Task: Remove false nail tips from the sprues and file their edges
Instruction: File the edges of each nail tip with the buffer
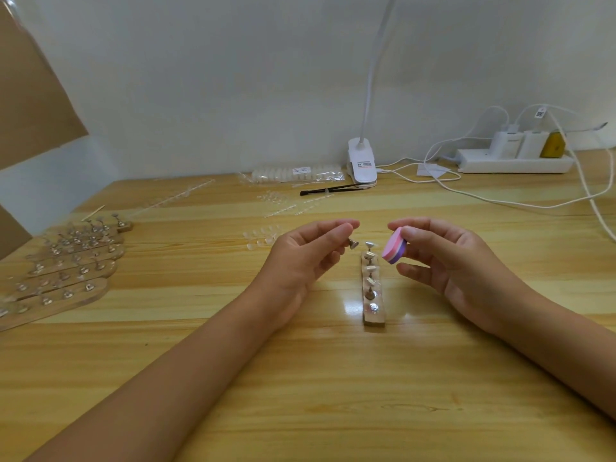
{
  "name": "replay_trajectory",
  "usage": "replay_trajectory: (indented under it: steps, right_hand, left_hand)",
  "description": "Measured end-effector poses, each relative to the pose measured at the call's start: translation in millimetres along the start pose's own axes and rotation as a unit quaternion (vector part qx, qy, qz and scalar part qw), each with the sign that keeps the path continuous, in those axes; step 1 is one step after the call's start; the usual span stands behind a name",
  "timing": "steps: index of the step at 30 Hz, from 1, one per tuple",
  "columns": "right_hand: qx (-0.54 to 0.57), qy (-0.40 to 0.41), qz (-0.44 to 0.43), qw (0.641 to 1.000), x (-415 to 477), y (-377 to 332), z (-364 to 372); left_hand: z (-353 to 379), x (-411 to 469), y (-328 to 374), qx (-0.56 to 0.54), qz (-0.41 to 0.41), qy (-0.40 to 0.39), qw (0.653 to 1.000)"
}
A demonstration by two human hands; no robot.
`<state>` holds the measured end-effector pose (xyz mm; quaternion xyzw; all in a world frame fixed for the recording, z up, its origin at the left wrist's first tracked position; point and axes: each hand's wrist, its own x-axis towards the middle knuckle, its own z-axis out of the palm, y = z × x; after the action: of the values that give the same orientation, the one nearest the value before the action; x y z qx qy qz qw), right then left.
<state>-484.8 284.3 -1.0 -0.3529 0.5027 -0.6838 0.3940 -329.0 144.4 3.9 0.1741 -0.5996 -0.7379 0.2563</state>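
Desk [300, 378]: left hand [300, 258] pinches blurred peg [353, 243], right hand [443, 258] grips buffer [394, 245].

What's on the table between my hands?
In the head view, a wooden strip of nail stands lies between the left hand, holding a metal stand, and the right hand, holding the file block.

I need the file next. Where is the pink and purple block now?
In the head view, right of centre: the right hand pinches the pink and purple block beside the far end of the wooden stand.
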Motion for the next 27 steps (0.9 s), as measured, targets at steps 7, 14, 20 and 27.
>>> replay_trajectory:
  steps: [7, 14, 20, 27]
  right_hand:
    - [-0.007, -0.048, -0.004, 0.999, -3.1, 0.4, 2.5]
    - [-0.118, -0.083, -0.048, 0.988, -13.6, 0.1, 10.9]
    - [-0.142, -0.080, -0.067, 0.984, -18.0, 1.0, 18.0]
    - [-0.157, -0.072, -0.073, 0.982, -18.3, 3.1, 19.8]
  left_hand:
    - [-2.3, -0.3, 5.9, -0.124, -0.008, -0.039, 0.991]
    - [2.5, -4.4, 4.5, -0.061, 0.054, -0.022, 0.996]
    - [9.2, -9.2, 1.0, 0.028, 0.104, -0.028, 0.994]
    - [10.7, -9.3, 0.5, 0.047, 0.116, -0.048, 0.991]
